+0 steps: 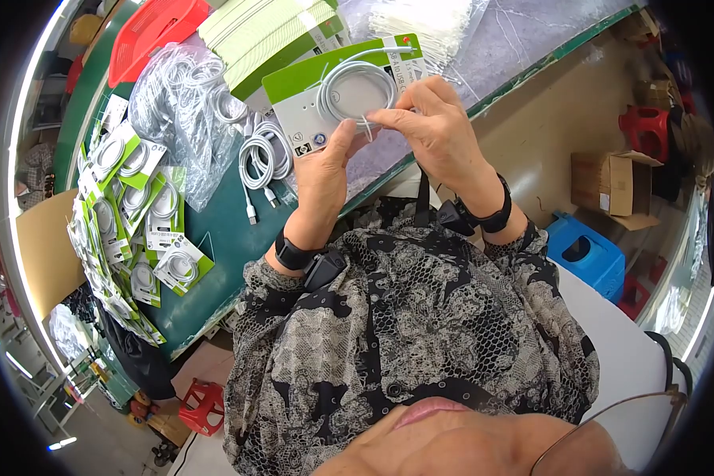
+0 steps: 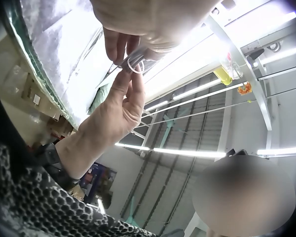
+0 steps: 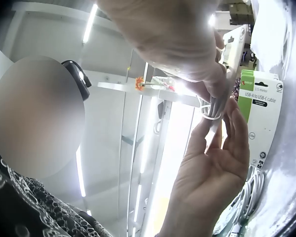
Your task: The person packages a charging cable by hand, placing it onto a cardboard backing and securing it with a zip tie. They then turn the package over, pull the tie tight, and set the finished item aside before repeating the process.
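Observation:
In the head view my left hand (image 1: pixel 325 170) grips the lower edge of a green and white cable card (image 1: pixel 289 111), thumb on its front. A coiled white USB cable (image 1: pixel 324 99) lies flat against that card. My right hand (image 1: pixel 444 131) pinches a thin white cable tie (image 1: pixel 367 131) at the bottom of the coil. In the right wrist view the tie (image 3: pixel 210 117) forms a small loop around the strands, with the fingertips of both hands close about it. The left wrist view shows the same loop (image 2: pixel 135 67) between the hands.
Carded cables (image 1: pixel 127 214) are heaped on the green table at left. A bag of white cables (image 1: pixel 178 103), a loose coiled cable (image 1: pixel 263 159), a stack of cards (image 1: pixel 266 36), a red basket (image 1: pixel 155 36) and a bundle of white ties (image 1: pixel 420 24) lie around the hands.

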